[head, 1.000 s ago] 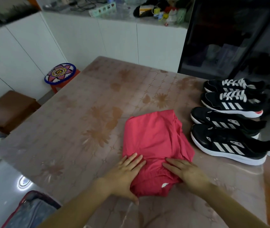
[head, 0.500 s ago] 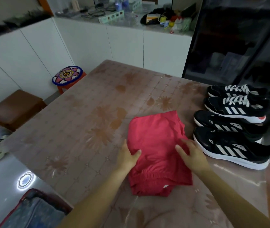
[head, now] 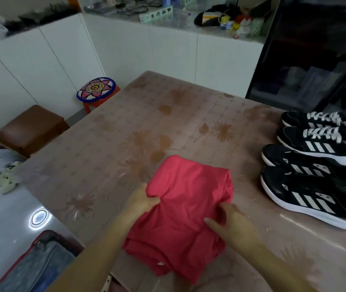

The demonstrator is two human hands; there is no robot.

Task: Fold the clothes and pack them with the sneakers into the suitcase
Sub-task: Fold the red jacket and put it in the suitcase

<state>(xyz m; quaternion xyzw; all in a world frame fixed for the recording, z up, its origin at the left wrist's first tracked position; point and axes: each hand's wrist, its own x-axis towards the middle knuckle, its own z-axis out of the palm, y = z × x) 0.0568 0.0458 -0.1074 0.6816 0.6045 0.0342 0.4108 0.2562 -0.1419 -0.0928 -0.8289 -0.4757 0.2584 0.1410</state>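
Two hands: my left hand (head: 144,200) grips the red garment (head: 184,207) at its 9 o'clock edge, my right hand (head: 234,225) pinches its 3 o'clock edge.
Sneakers (head: 313,167): four, at 2 o'clock.

We see a desk (head: 168,123) under a brown flowered cover. Off its far left corner stands a stool (head: 96,89) with a bright flower-patterned seat, and nearer on the left a brown chair (head: 30,127). Pale slippers (head: 6,180) lie on the glossy floor (head: 3,224) left of the desk, near a round glare spot (head: 39,217). White cabinets (head: 125,49) line the far wall. Their counter (head: 113,11) carries cables, a green tray (head: 156,13) and mixed clutter (head: 231,20). A dark glass-fronted cabinet (head: 305,60) stands far right.
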